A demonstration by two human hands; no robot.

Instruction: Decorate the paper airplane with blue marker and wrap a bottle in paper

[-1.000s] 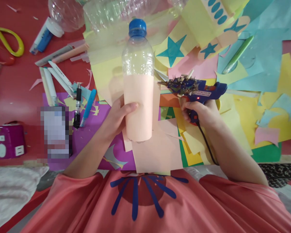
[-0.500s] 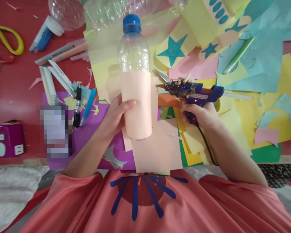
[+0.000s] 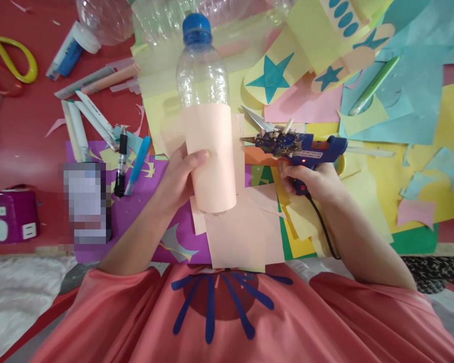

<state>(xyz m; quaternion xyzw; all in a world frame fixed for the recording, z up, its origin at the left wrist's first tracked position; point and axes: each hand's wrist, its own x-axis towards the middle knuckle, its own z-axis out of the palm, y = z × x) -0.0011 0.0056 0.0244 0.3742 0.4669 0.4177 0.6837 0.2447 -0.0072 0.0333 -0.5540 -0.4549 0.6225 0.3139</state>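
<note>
My left hand (image 3: pixel 181 174) is wrapped round a clear plastic bottle (image 3: pixel 203 75) with a blue cap. A band of peach paper (image 3: pixel 214 156) covers the bottle's lower part, and my thumb presses on it. The bottle leans slightly, cap away from me. In my right hand (image 3: pixel 312 179) is a blue hot glue gun (image 3: pixel 314 148) with a small red light lit. Its nozzle points left at the bottle but stays apart from it. Dark debris clings to the gun's front, and a glue stick (image 3: pixel 371 150) sticks out of its back. Peach sheets (image 3: pixel 245 232) lie under the bottle.
Scissors (image 3: pixel 30 65), several markers (image 3: pixel 94 121), a black pen (image 3: pixel 121 161), a blue cutter (image 3: pixel 138 164) and a phone (image 3: pixel 85 201) lie at left. Paper with teal stars (image 3: pixel 270 78) and a green cutter (image 3: pixel 376 85) are behind the gun. Its cord (image 3: pixel 321 222) runs towards me.
The bottle has shifted a little left and away from me, its cap tilting left. The glue gun has moved slightly left, still held in my right hand.
</note>
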